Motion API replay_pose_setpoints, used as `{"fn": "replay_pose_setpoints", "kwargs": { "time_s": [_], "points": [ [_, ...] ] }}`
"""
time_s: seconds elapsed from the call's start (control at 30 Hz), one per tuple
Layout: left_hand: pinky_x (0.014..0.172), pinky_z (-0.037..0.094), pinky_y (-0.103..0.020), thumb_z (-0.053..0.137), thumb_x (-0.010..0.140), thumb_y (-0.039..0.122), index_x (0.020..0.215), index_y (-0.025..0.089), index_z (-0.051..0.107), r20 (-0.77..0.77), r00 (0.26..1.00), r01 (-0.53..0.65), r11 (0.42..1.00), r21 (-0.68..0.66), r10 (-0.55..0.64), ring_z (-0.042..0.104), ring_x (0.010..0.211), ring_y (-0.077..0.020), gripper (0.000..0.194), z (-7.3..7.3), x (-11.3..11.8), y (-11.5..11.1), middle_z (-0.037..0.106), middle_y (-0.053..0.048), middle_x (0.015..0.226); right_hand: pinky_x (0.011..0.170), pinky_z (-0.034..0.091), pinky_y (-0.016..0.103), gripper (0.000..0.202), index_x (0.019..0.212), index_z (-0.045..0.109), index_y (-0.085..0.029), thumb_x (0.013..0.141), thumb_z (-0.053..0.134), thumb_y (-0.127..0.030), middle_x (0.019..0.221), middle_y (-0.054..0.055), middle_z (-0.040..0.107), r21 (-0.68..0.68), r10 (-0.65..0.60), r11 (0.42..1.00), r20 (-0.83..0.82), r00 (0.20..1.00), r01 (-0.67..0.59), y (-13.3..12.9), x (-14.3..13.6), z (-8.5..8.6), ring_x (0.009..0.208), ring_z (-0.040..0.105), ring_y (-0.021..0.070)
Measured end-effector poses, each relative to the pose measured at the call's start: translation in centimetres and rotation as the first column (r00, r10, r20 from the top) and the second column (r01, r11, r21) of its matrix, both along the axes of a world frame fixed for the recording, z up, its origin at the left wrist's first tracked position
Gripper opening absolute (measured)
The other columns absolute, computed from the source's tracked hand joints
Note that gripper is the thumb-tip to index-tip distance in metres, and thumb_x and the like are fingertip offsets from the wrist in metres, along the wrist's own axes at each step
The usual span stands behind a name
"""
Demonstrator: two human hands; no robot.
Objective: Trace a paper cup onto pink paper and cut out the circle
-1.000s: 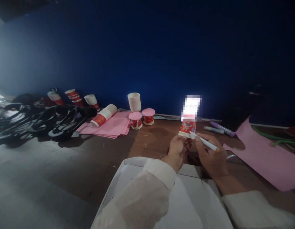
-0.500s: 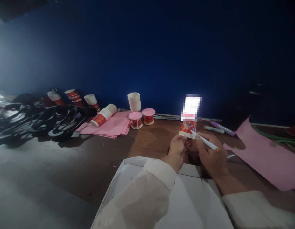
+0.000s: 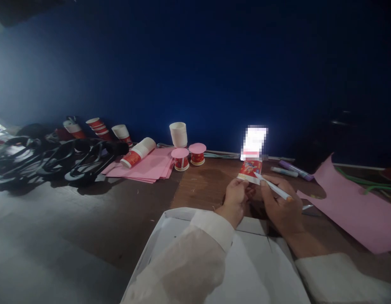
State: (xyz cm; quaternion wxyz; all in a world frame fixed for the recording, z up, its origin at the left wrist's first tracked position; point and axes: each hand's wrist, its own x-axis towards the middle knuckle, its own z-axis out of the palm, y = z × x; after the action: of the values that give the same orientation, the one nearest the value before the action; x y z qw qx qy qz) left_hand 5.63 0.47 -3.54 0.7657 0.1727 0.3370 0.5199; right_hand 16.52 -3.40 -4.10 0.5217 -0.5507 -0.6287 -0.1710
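Note:
My left hand (image 3: 237,197) is closed on the near edge of a red printed paper cup piece (image 3: 249,169) with a pale rim. My right hand (image 3: 282,207) grips a white marker (image 3: 277,190) with an orange end. The marker slants to the left, and its tip is at the printed red side; I cannot tell whether it touches. Behind the cup piece stands a bright, blurred-out screen (image 3: 254,141). Below my wrists lies a white open box or lid (image 3: 261,270).
Two short red cup pieces with pink discs (image 3: 180,153) stand left of a white cup (image 3: 178,134). Pink paper sheets (image 3: 147,169) lie under stacked cups (image 3: 138,153). Black sandals (image 3: 87,164) are far left. Right are a purple marker (image 3: 295,170) and cut pink paper (image 3: 350,202).
Very little differs. The cup piece and the marker tip have shifted slightly to the right, with both hands keeping their hold.

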Motion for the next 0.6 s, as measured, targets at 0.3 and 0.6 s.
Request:
{"fn": "replay_pose_setpoints", "kwargs": {
  "time_s": [0.3,0.6],
  "points": [
    [0.076,0.054,-0.028,0.072,0.072,0.011,0.073,0.016,0.058,0.088,0.996,-0.032,0.999,0.039,0.028,0.064,0.067,-0.0131,0.015,-0.21,0.05,-0.20,0.065,-0.002,0.069,0.086,0.058,0.038,0.017,0.104,0.074,-0.018,0.097,0.063,-0.030,0.099,0.010,0.079,0.064,-0.018,0.998,0.027,0.999,0.016,-0.25,-0.30,0.38,0.091,0.075,0.0238],
    [0.076,0.055,-0.026,0.064,0.077,0.007,0.075,0.017,0.058,0.115,0.993,-0.035,0.999,0.012,0.034,0.066,0.067,-0.0132,0.012,-0.39,0.14,0.02,0.066,-0.004,0.071,0.086,0.058,0.036,0.016,0.102,0.074,-0.018,0.096,0.064,-0.029,0.098,0.009,0.079,0.035,-0.025,0.999,-0.027,0.999,0.026,-0.40,-0.28,0.48,0.091,0.075,0.0233]
  ]
}}
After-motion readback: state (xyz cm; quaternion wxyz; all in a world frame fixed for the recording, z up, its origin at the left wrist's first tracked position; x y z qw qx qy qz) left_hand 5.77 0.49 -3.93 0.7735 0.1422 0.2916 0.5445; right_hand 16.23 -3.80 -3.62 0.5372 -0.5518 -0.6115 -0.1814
